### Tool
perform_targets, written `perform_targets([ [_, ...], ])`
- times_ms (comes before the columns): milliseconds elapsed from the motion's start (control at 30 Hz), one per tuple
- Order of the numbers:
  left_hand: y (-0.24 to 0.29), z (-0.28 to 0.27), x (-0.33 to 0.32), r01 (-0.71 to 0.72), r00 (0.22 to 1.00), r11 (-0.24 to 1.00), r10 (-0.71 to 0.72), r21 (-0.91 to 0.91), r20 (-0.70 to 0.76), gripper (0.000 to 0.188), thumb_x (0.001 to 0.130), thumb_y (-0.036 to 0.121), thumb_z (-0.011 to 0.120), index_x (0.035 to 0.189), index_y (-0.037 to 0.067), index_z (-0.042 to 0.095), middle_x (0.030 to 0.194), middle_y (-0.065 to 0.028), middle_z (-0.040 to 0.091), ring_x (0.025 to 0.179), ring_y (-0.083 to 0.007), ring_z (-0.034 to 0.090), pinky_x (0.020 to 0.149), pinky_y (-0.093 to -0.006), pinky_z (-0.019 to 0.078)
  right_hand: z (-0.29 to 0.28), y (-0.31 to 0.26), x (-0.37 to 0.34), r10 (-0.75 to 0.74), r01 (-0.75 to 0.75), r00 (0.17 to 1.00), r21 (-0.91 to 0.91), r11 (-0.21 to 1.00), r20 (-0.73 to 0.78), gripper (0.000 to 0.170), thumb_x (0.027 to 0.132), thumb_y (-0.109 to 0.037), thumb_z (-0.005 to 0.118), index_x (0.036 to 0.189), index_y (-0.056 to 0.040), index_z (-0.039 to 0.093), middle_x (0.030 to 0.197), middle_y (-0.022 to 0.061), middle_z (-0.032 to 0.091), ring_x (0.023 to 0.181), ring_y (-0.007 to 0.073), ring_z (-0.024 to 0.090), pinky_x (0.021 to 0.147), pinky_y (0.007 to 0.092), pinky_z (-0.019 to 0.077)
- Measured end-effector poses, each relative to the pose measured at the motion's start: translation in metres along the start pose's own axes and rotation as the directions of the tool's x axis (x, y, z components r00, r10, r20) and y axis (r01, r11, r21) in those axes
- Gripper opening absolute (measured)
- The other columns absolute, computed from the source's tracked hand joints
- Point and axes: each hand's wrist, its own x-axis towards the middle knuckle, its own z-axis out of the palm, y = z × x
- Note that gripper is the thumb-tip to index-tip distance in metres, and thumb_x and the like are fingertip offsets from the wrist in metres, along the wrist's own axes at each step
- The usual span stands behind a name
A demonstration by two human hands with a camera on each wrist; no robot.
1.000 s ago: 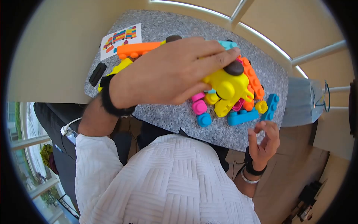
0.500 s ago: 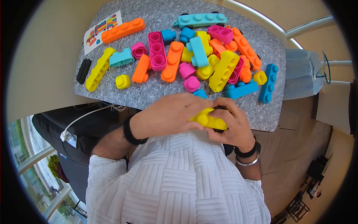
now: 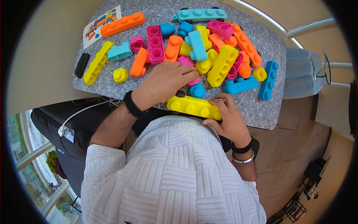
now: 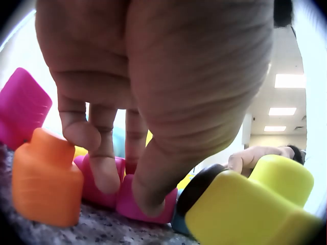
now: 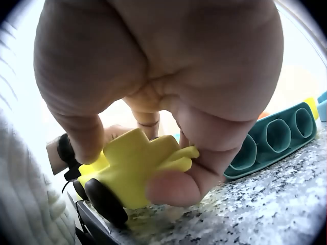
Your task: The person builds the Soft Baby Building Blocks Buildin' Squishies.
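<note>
A speckled grey tabletop (image 3: 268, 112) fills the middle of the frame, and I work at its near edge. With my right hand (image 3: 232, 121) I pinch the right end of a yellow wheeled base (image 3: 197, 108), studs up, at lower centre. My left hand (image 3: 164, 80) reaches down, fingers somewhat apart, thumb against a small pink block (image 4: 126, 204); I cannot tell whether I have gripped it. I judge this step to be choosing a block while steadying the base; the next move would call for a sure pinch and a clean lift. Around me are a turquoise wheeled base (image 3: 201, 15) at upper centre, a long yellow block (image 3: 223, 65) in the crowded pile right of centre, and a short turquoise block (image 3: 120, 51) at upper left. A small blue block (image 3: 197, 90), just above the base, could get in the way.
</note>
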Motion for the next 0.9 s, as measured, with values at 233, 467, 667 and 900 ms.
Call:
perform_targets([
  [233,0.003,0.001,0.004,0.122,0.992,0.993,-0.122,0.005,0.039,0.043,0.092,0.022,0.080,0.131,0.010,0.066,0.123,-0.0066,0.073,0.107,-0.0309,0.072,0.089,-0.0443,0.0567,0.000,-0.002,0.004,0.076,-0.076,0.989,-0.006,0.997,0.124,0.059,0.084,-0.029,0.091,0.132,-0.0047,0.068,0.133,0.0224,0.053,0.108,0.0460,0.069,0.092,0.0517,0.0609],
  [467,0.001,-0.009,-0.004,0.117,0.986,0.971,-0.139,-0.209,-0.097,0.050,0.090,0.023,0.083,0.134,0.008,0.064,0.119,-0.0124,0.072,0.108,-0.0337,0.073,0.088,-0.0434,0.0592,0.004,-0.001,0.012,0.066,-0.058,0.997,-0.143,0.988,0.051,0.055,0.079,-0.032,0.093,0.123,-0.0053,0.075,0.117,0.0147,0.060,0.101,0.0383,0.069,0.084,0.0488,0.0595],
  [667,0.001,-0.018,-0.017,0.044,0.959,0.971,-0.107,-0.234,-0.261,0.046,0.087,0.021,0.085,0.128,0.006,0.069,0.117,-0.0126,0.067,0.103,-0.0340,0.071,0.087,-0.0419,0.0595,0.006,-0.003,0.025,-0.001,-0.019,0.999,-0.366,0.930,-0.054,0.058,0.074,-0.037,0.094,0.121,-0.0063,0.078,0.106,0.0092,0.065,0.101,0.0322,0.066,0.084,0.0458,0.0576],
  [900,0.010,-0.030,-0.044,0.197,0.960,0.942,-0.242,-0.273,-0.140,0.043,0.085,0.025,0.089,0.118,0.005,0.071,0.106,-0.0124,0.065,0.095,-0.0326,0.069,0.079,-0.0407,0.0574,0.007,-0.005,0.032,-0.028,-0.034,0.987,-0.369,0.929,-0.161,0.056,0.074,-0.035,0.095,0.120,-0.0073,0.079,0.118,0.0084,0.070,0.103,0.0314,0.067,0.084,0.0439,0.0592],
])
